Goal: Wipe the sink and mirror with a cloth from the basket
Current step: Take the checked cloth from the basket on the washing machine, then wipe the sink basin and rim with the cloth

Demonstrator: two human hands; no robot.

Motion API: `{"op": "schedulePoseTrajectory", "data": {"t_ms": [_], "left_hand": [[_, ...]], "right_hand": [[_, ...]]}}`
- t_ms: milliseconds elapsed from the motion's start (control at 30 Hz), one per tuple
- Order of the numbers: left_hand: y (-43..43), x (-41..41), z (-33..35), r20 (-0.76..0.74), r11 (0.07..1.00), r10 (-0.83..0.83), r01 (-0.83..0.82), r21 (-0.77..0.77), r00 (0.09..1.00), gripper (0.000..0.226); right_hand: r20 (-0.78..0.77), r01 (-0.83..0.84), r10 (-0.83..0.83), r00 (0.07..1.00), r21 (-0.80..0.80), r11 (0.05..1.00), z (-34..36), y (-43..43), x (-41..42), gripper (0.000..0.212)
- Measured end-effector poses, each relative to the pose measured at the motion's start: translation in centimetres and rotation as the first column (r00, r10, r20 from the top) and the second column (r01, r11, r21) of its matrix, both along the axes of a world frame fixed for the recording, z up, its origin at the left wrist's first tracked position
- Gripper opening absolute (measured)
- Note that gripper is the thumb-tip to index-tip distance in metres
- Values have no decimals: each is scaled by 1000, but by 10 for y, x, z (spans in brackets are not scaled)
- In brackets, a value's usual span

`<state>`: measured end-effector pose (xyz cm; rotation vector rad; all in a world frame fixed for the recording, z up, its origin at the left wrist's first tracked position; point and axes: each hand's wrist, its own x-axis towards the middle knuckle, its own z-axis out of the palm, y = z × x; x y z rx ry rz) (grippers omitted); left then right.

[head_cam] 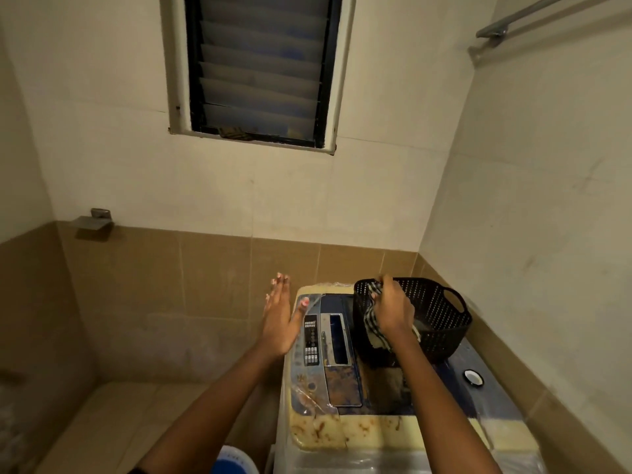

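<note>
A black perforated plastic basket [441, 313] with a loop handle stands on top of a washing machine [342, 429] in the right corner. My right hand [393, 309] is over the basket's left rim, shut on a black-and-white checked cloth [371, 318] that hangs down the basket's side. My left hand [280, 316] is held flat with fingers straight, to the left of the machine's control panel [310, 340], holding nothing. No sink or mirror is in view.
The machine's top is stained and covered in plastic film; a small round white cap [473, 377] lies on it. A louvred window [260, 66] is above, a metal soap holder [92, 222] on the left wall, a rail [519, 18] top right. A blue-and-white object [232, 461] sits on the floor.
</note>
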<state>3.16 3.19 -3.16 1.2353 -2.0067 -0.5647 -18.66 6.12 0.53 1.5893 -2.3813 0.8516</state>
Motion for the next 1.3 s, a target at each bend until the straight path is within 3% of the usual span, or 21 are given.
{"op": "schedulePoseTrajectory", "data": {"t_ms": [100,200,300,467,700,867,933,1000,1067,1133,1200,1300], "left_hand": [[14,23,12,-438,934,107,60,352,893,65],[32,68,18,-558,901,185,87,424,809,50],[49,130,13,-521,904,173,75,421,836,62],[98,265,12,-389,963,249,-183,198,887,25],[208,459,10,-201,809,583,-586,47,787,35],[300,565,17,-139,694,711,-720,-16,689,20],[334,600,20,-124,680,730,-733,28,672,16],[370,632,21,-58,657,753,-753,17,656,16],[405,661,21,-4,645,764,-763,-26,646,20],[441,686,21,5,611,791,-791,-10,611,20],[473,708,18,-12,569,822,-822,17,569,17],[513,737,11,-32,538,843,-840,71,537,13]], "right_hand": [[75,-97,105,992,-107,989,12,8,59,32],[176,-265,302,937,-204,942,12,16,133,32],[314,-446,495,810,-219,868,2,25,210,36],[435,-683,709,555,-249,687,-19,51,346,42],[498,-937,841,213,-141,320,-35,114,524,36],[600,-999,800,8,-34,36,-38,170,640,60],[597,-998,801,-50,7,-67,-39,195,682,54],[460,-989,882,-105,44,-141,-38,221,720,33],[306,-983,947,-95,122,-138,-35,249,750,36],[266,-974,954,-140,138,-182,-30,279,778,45],[389,-942,885,-256,104,-318,-31,303,801,40],[535,-902,783,-316,86,-423,-40,330,825,32]]}}
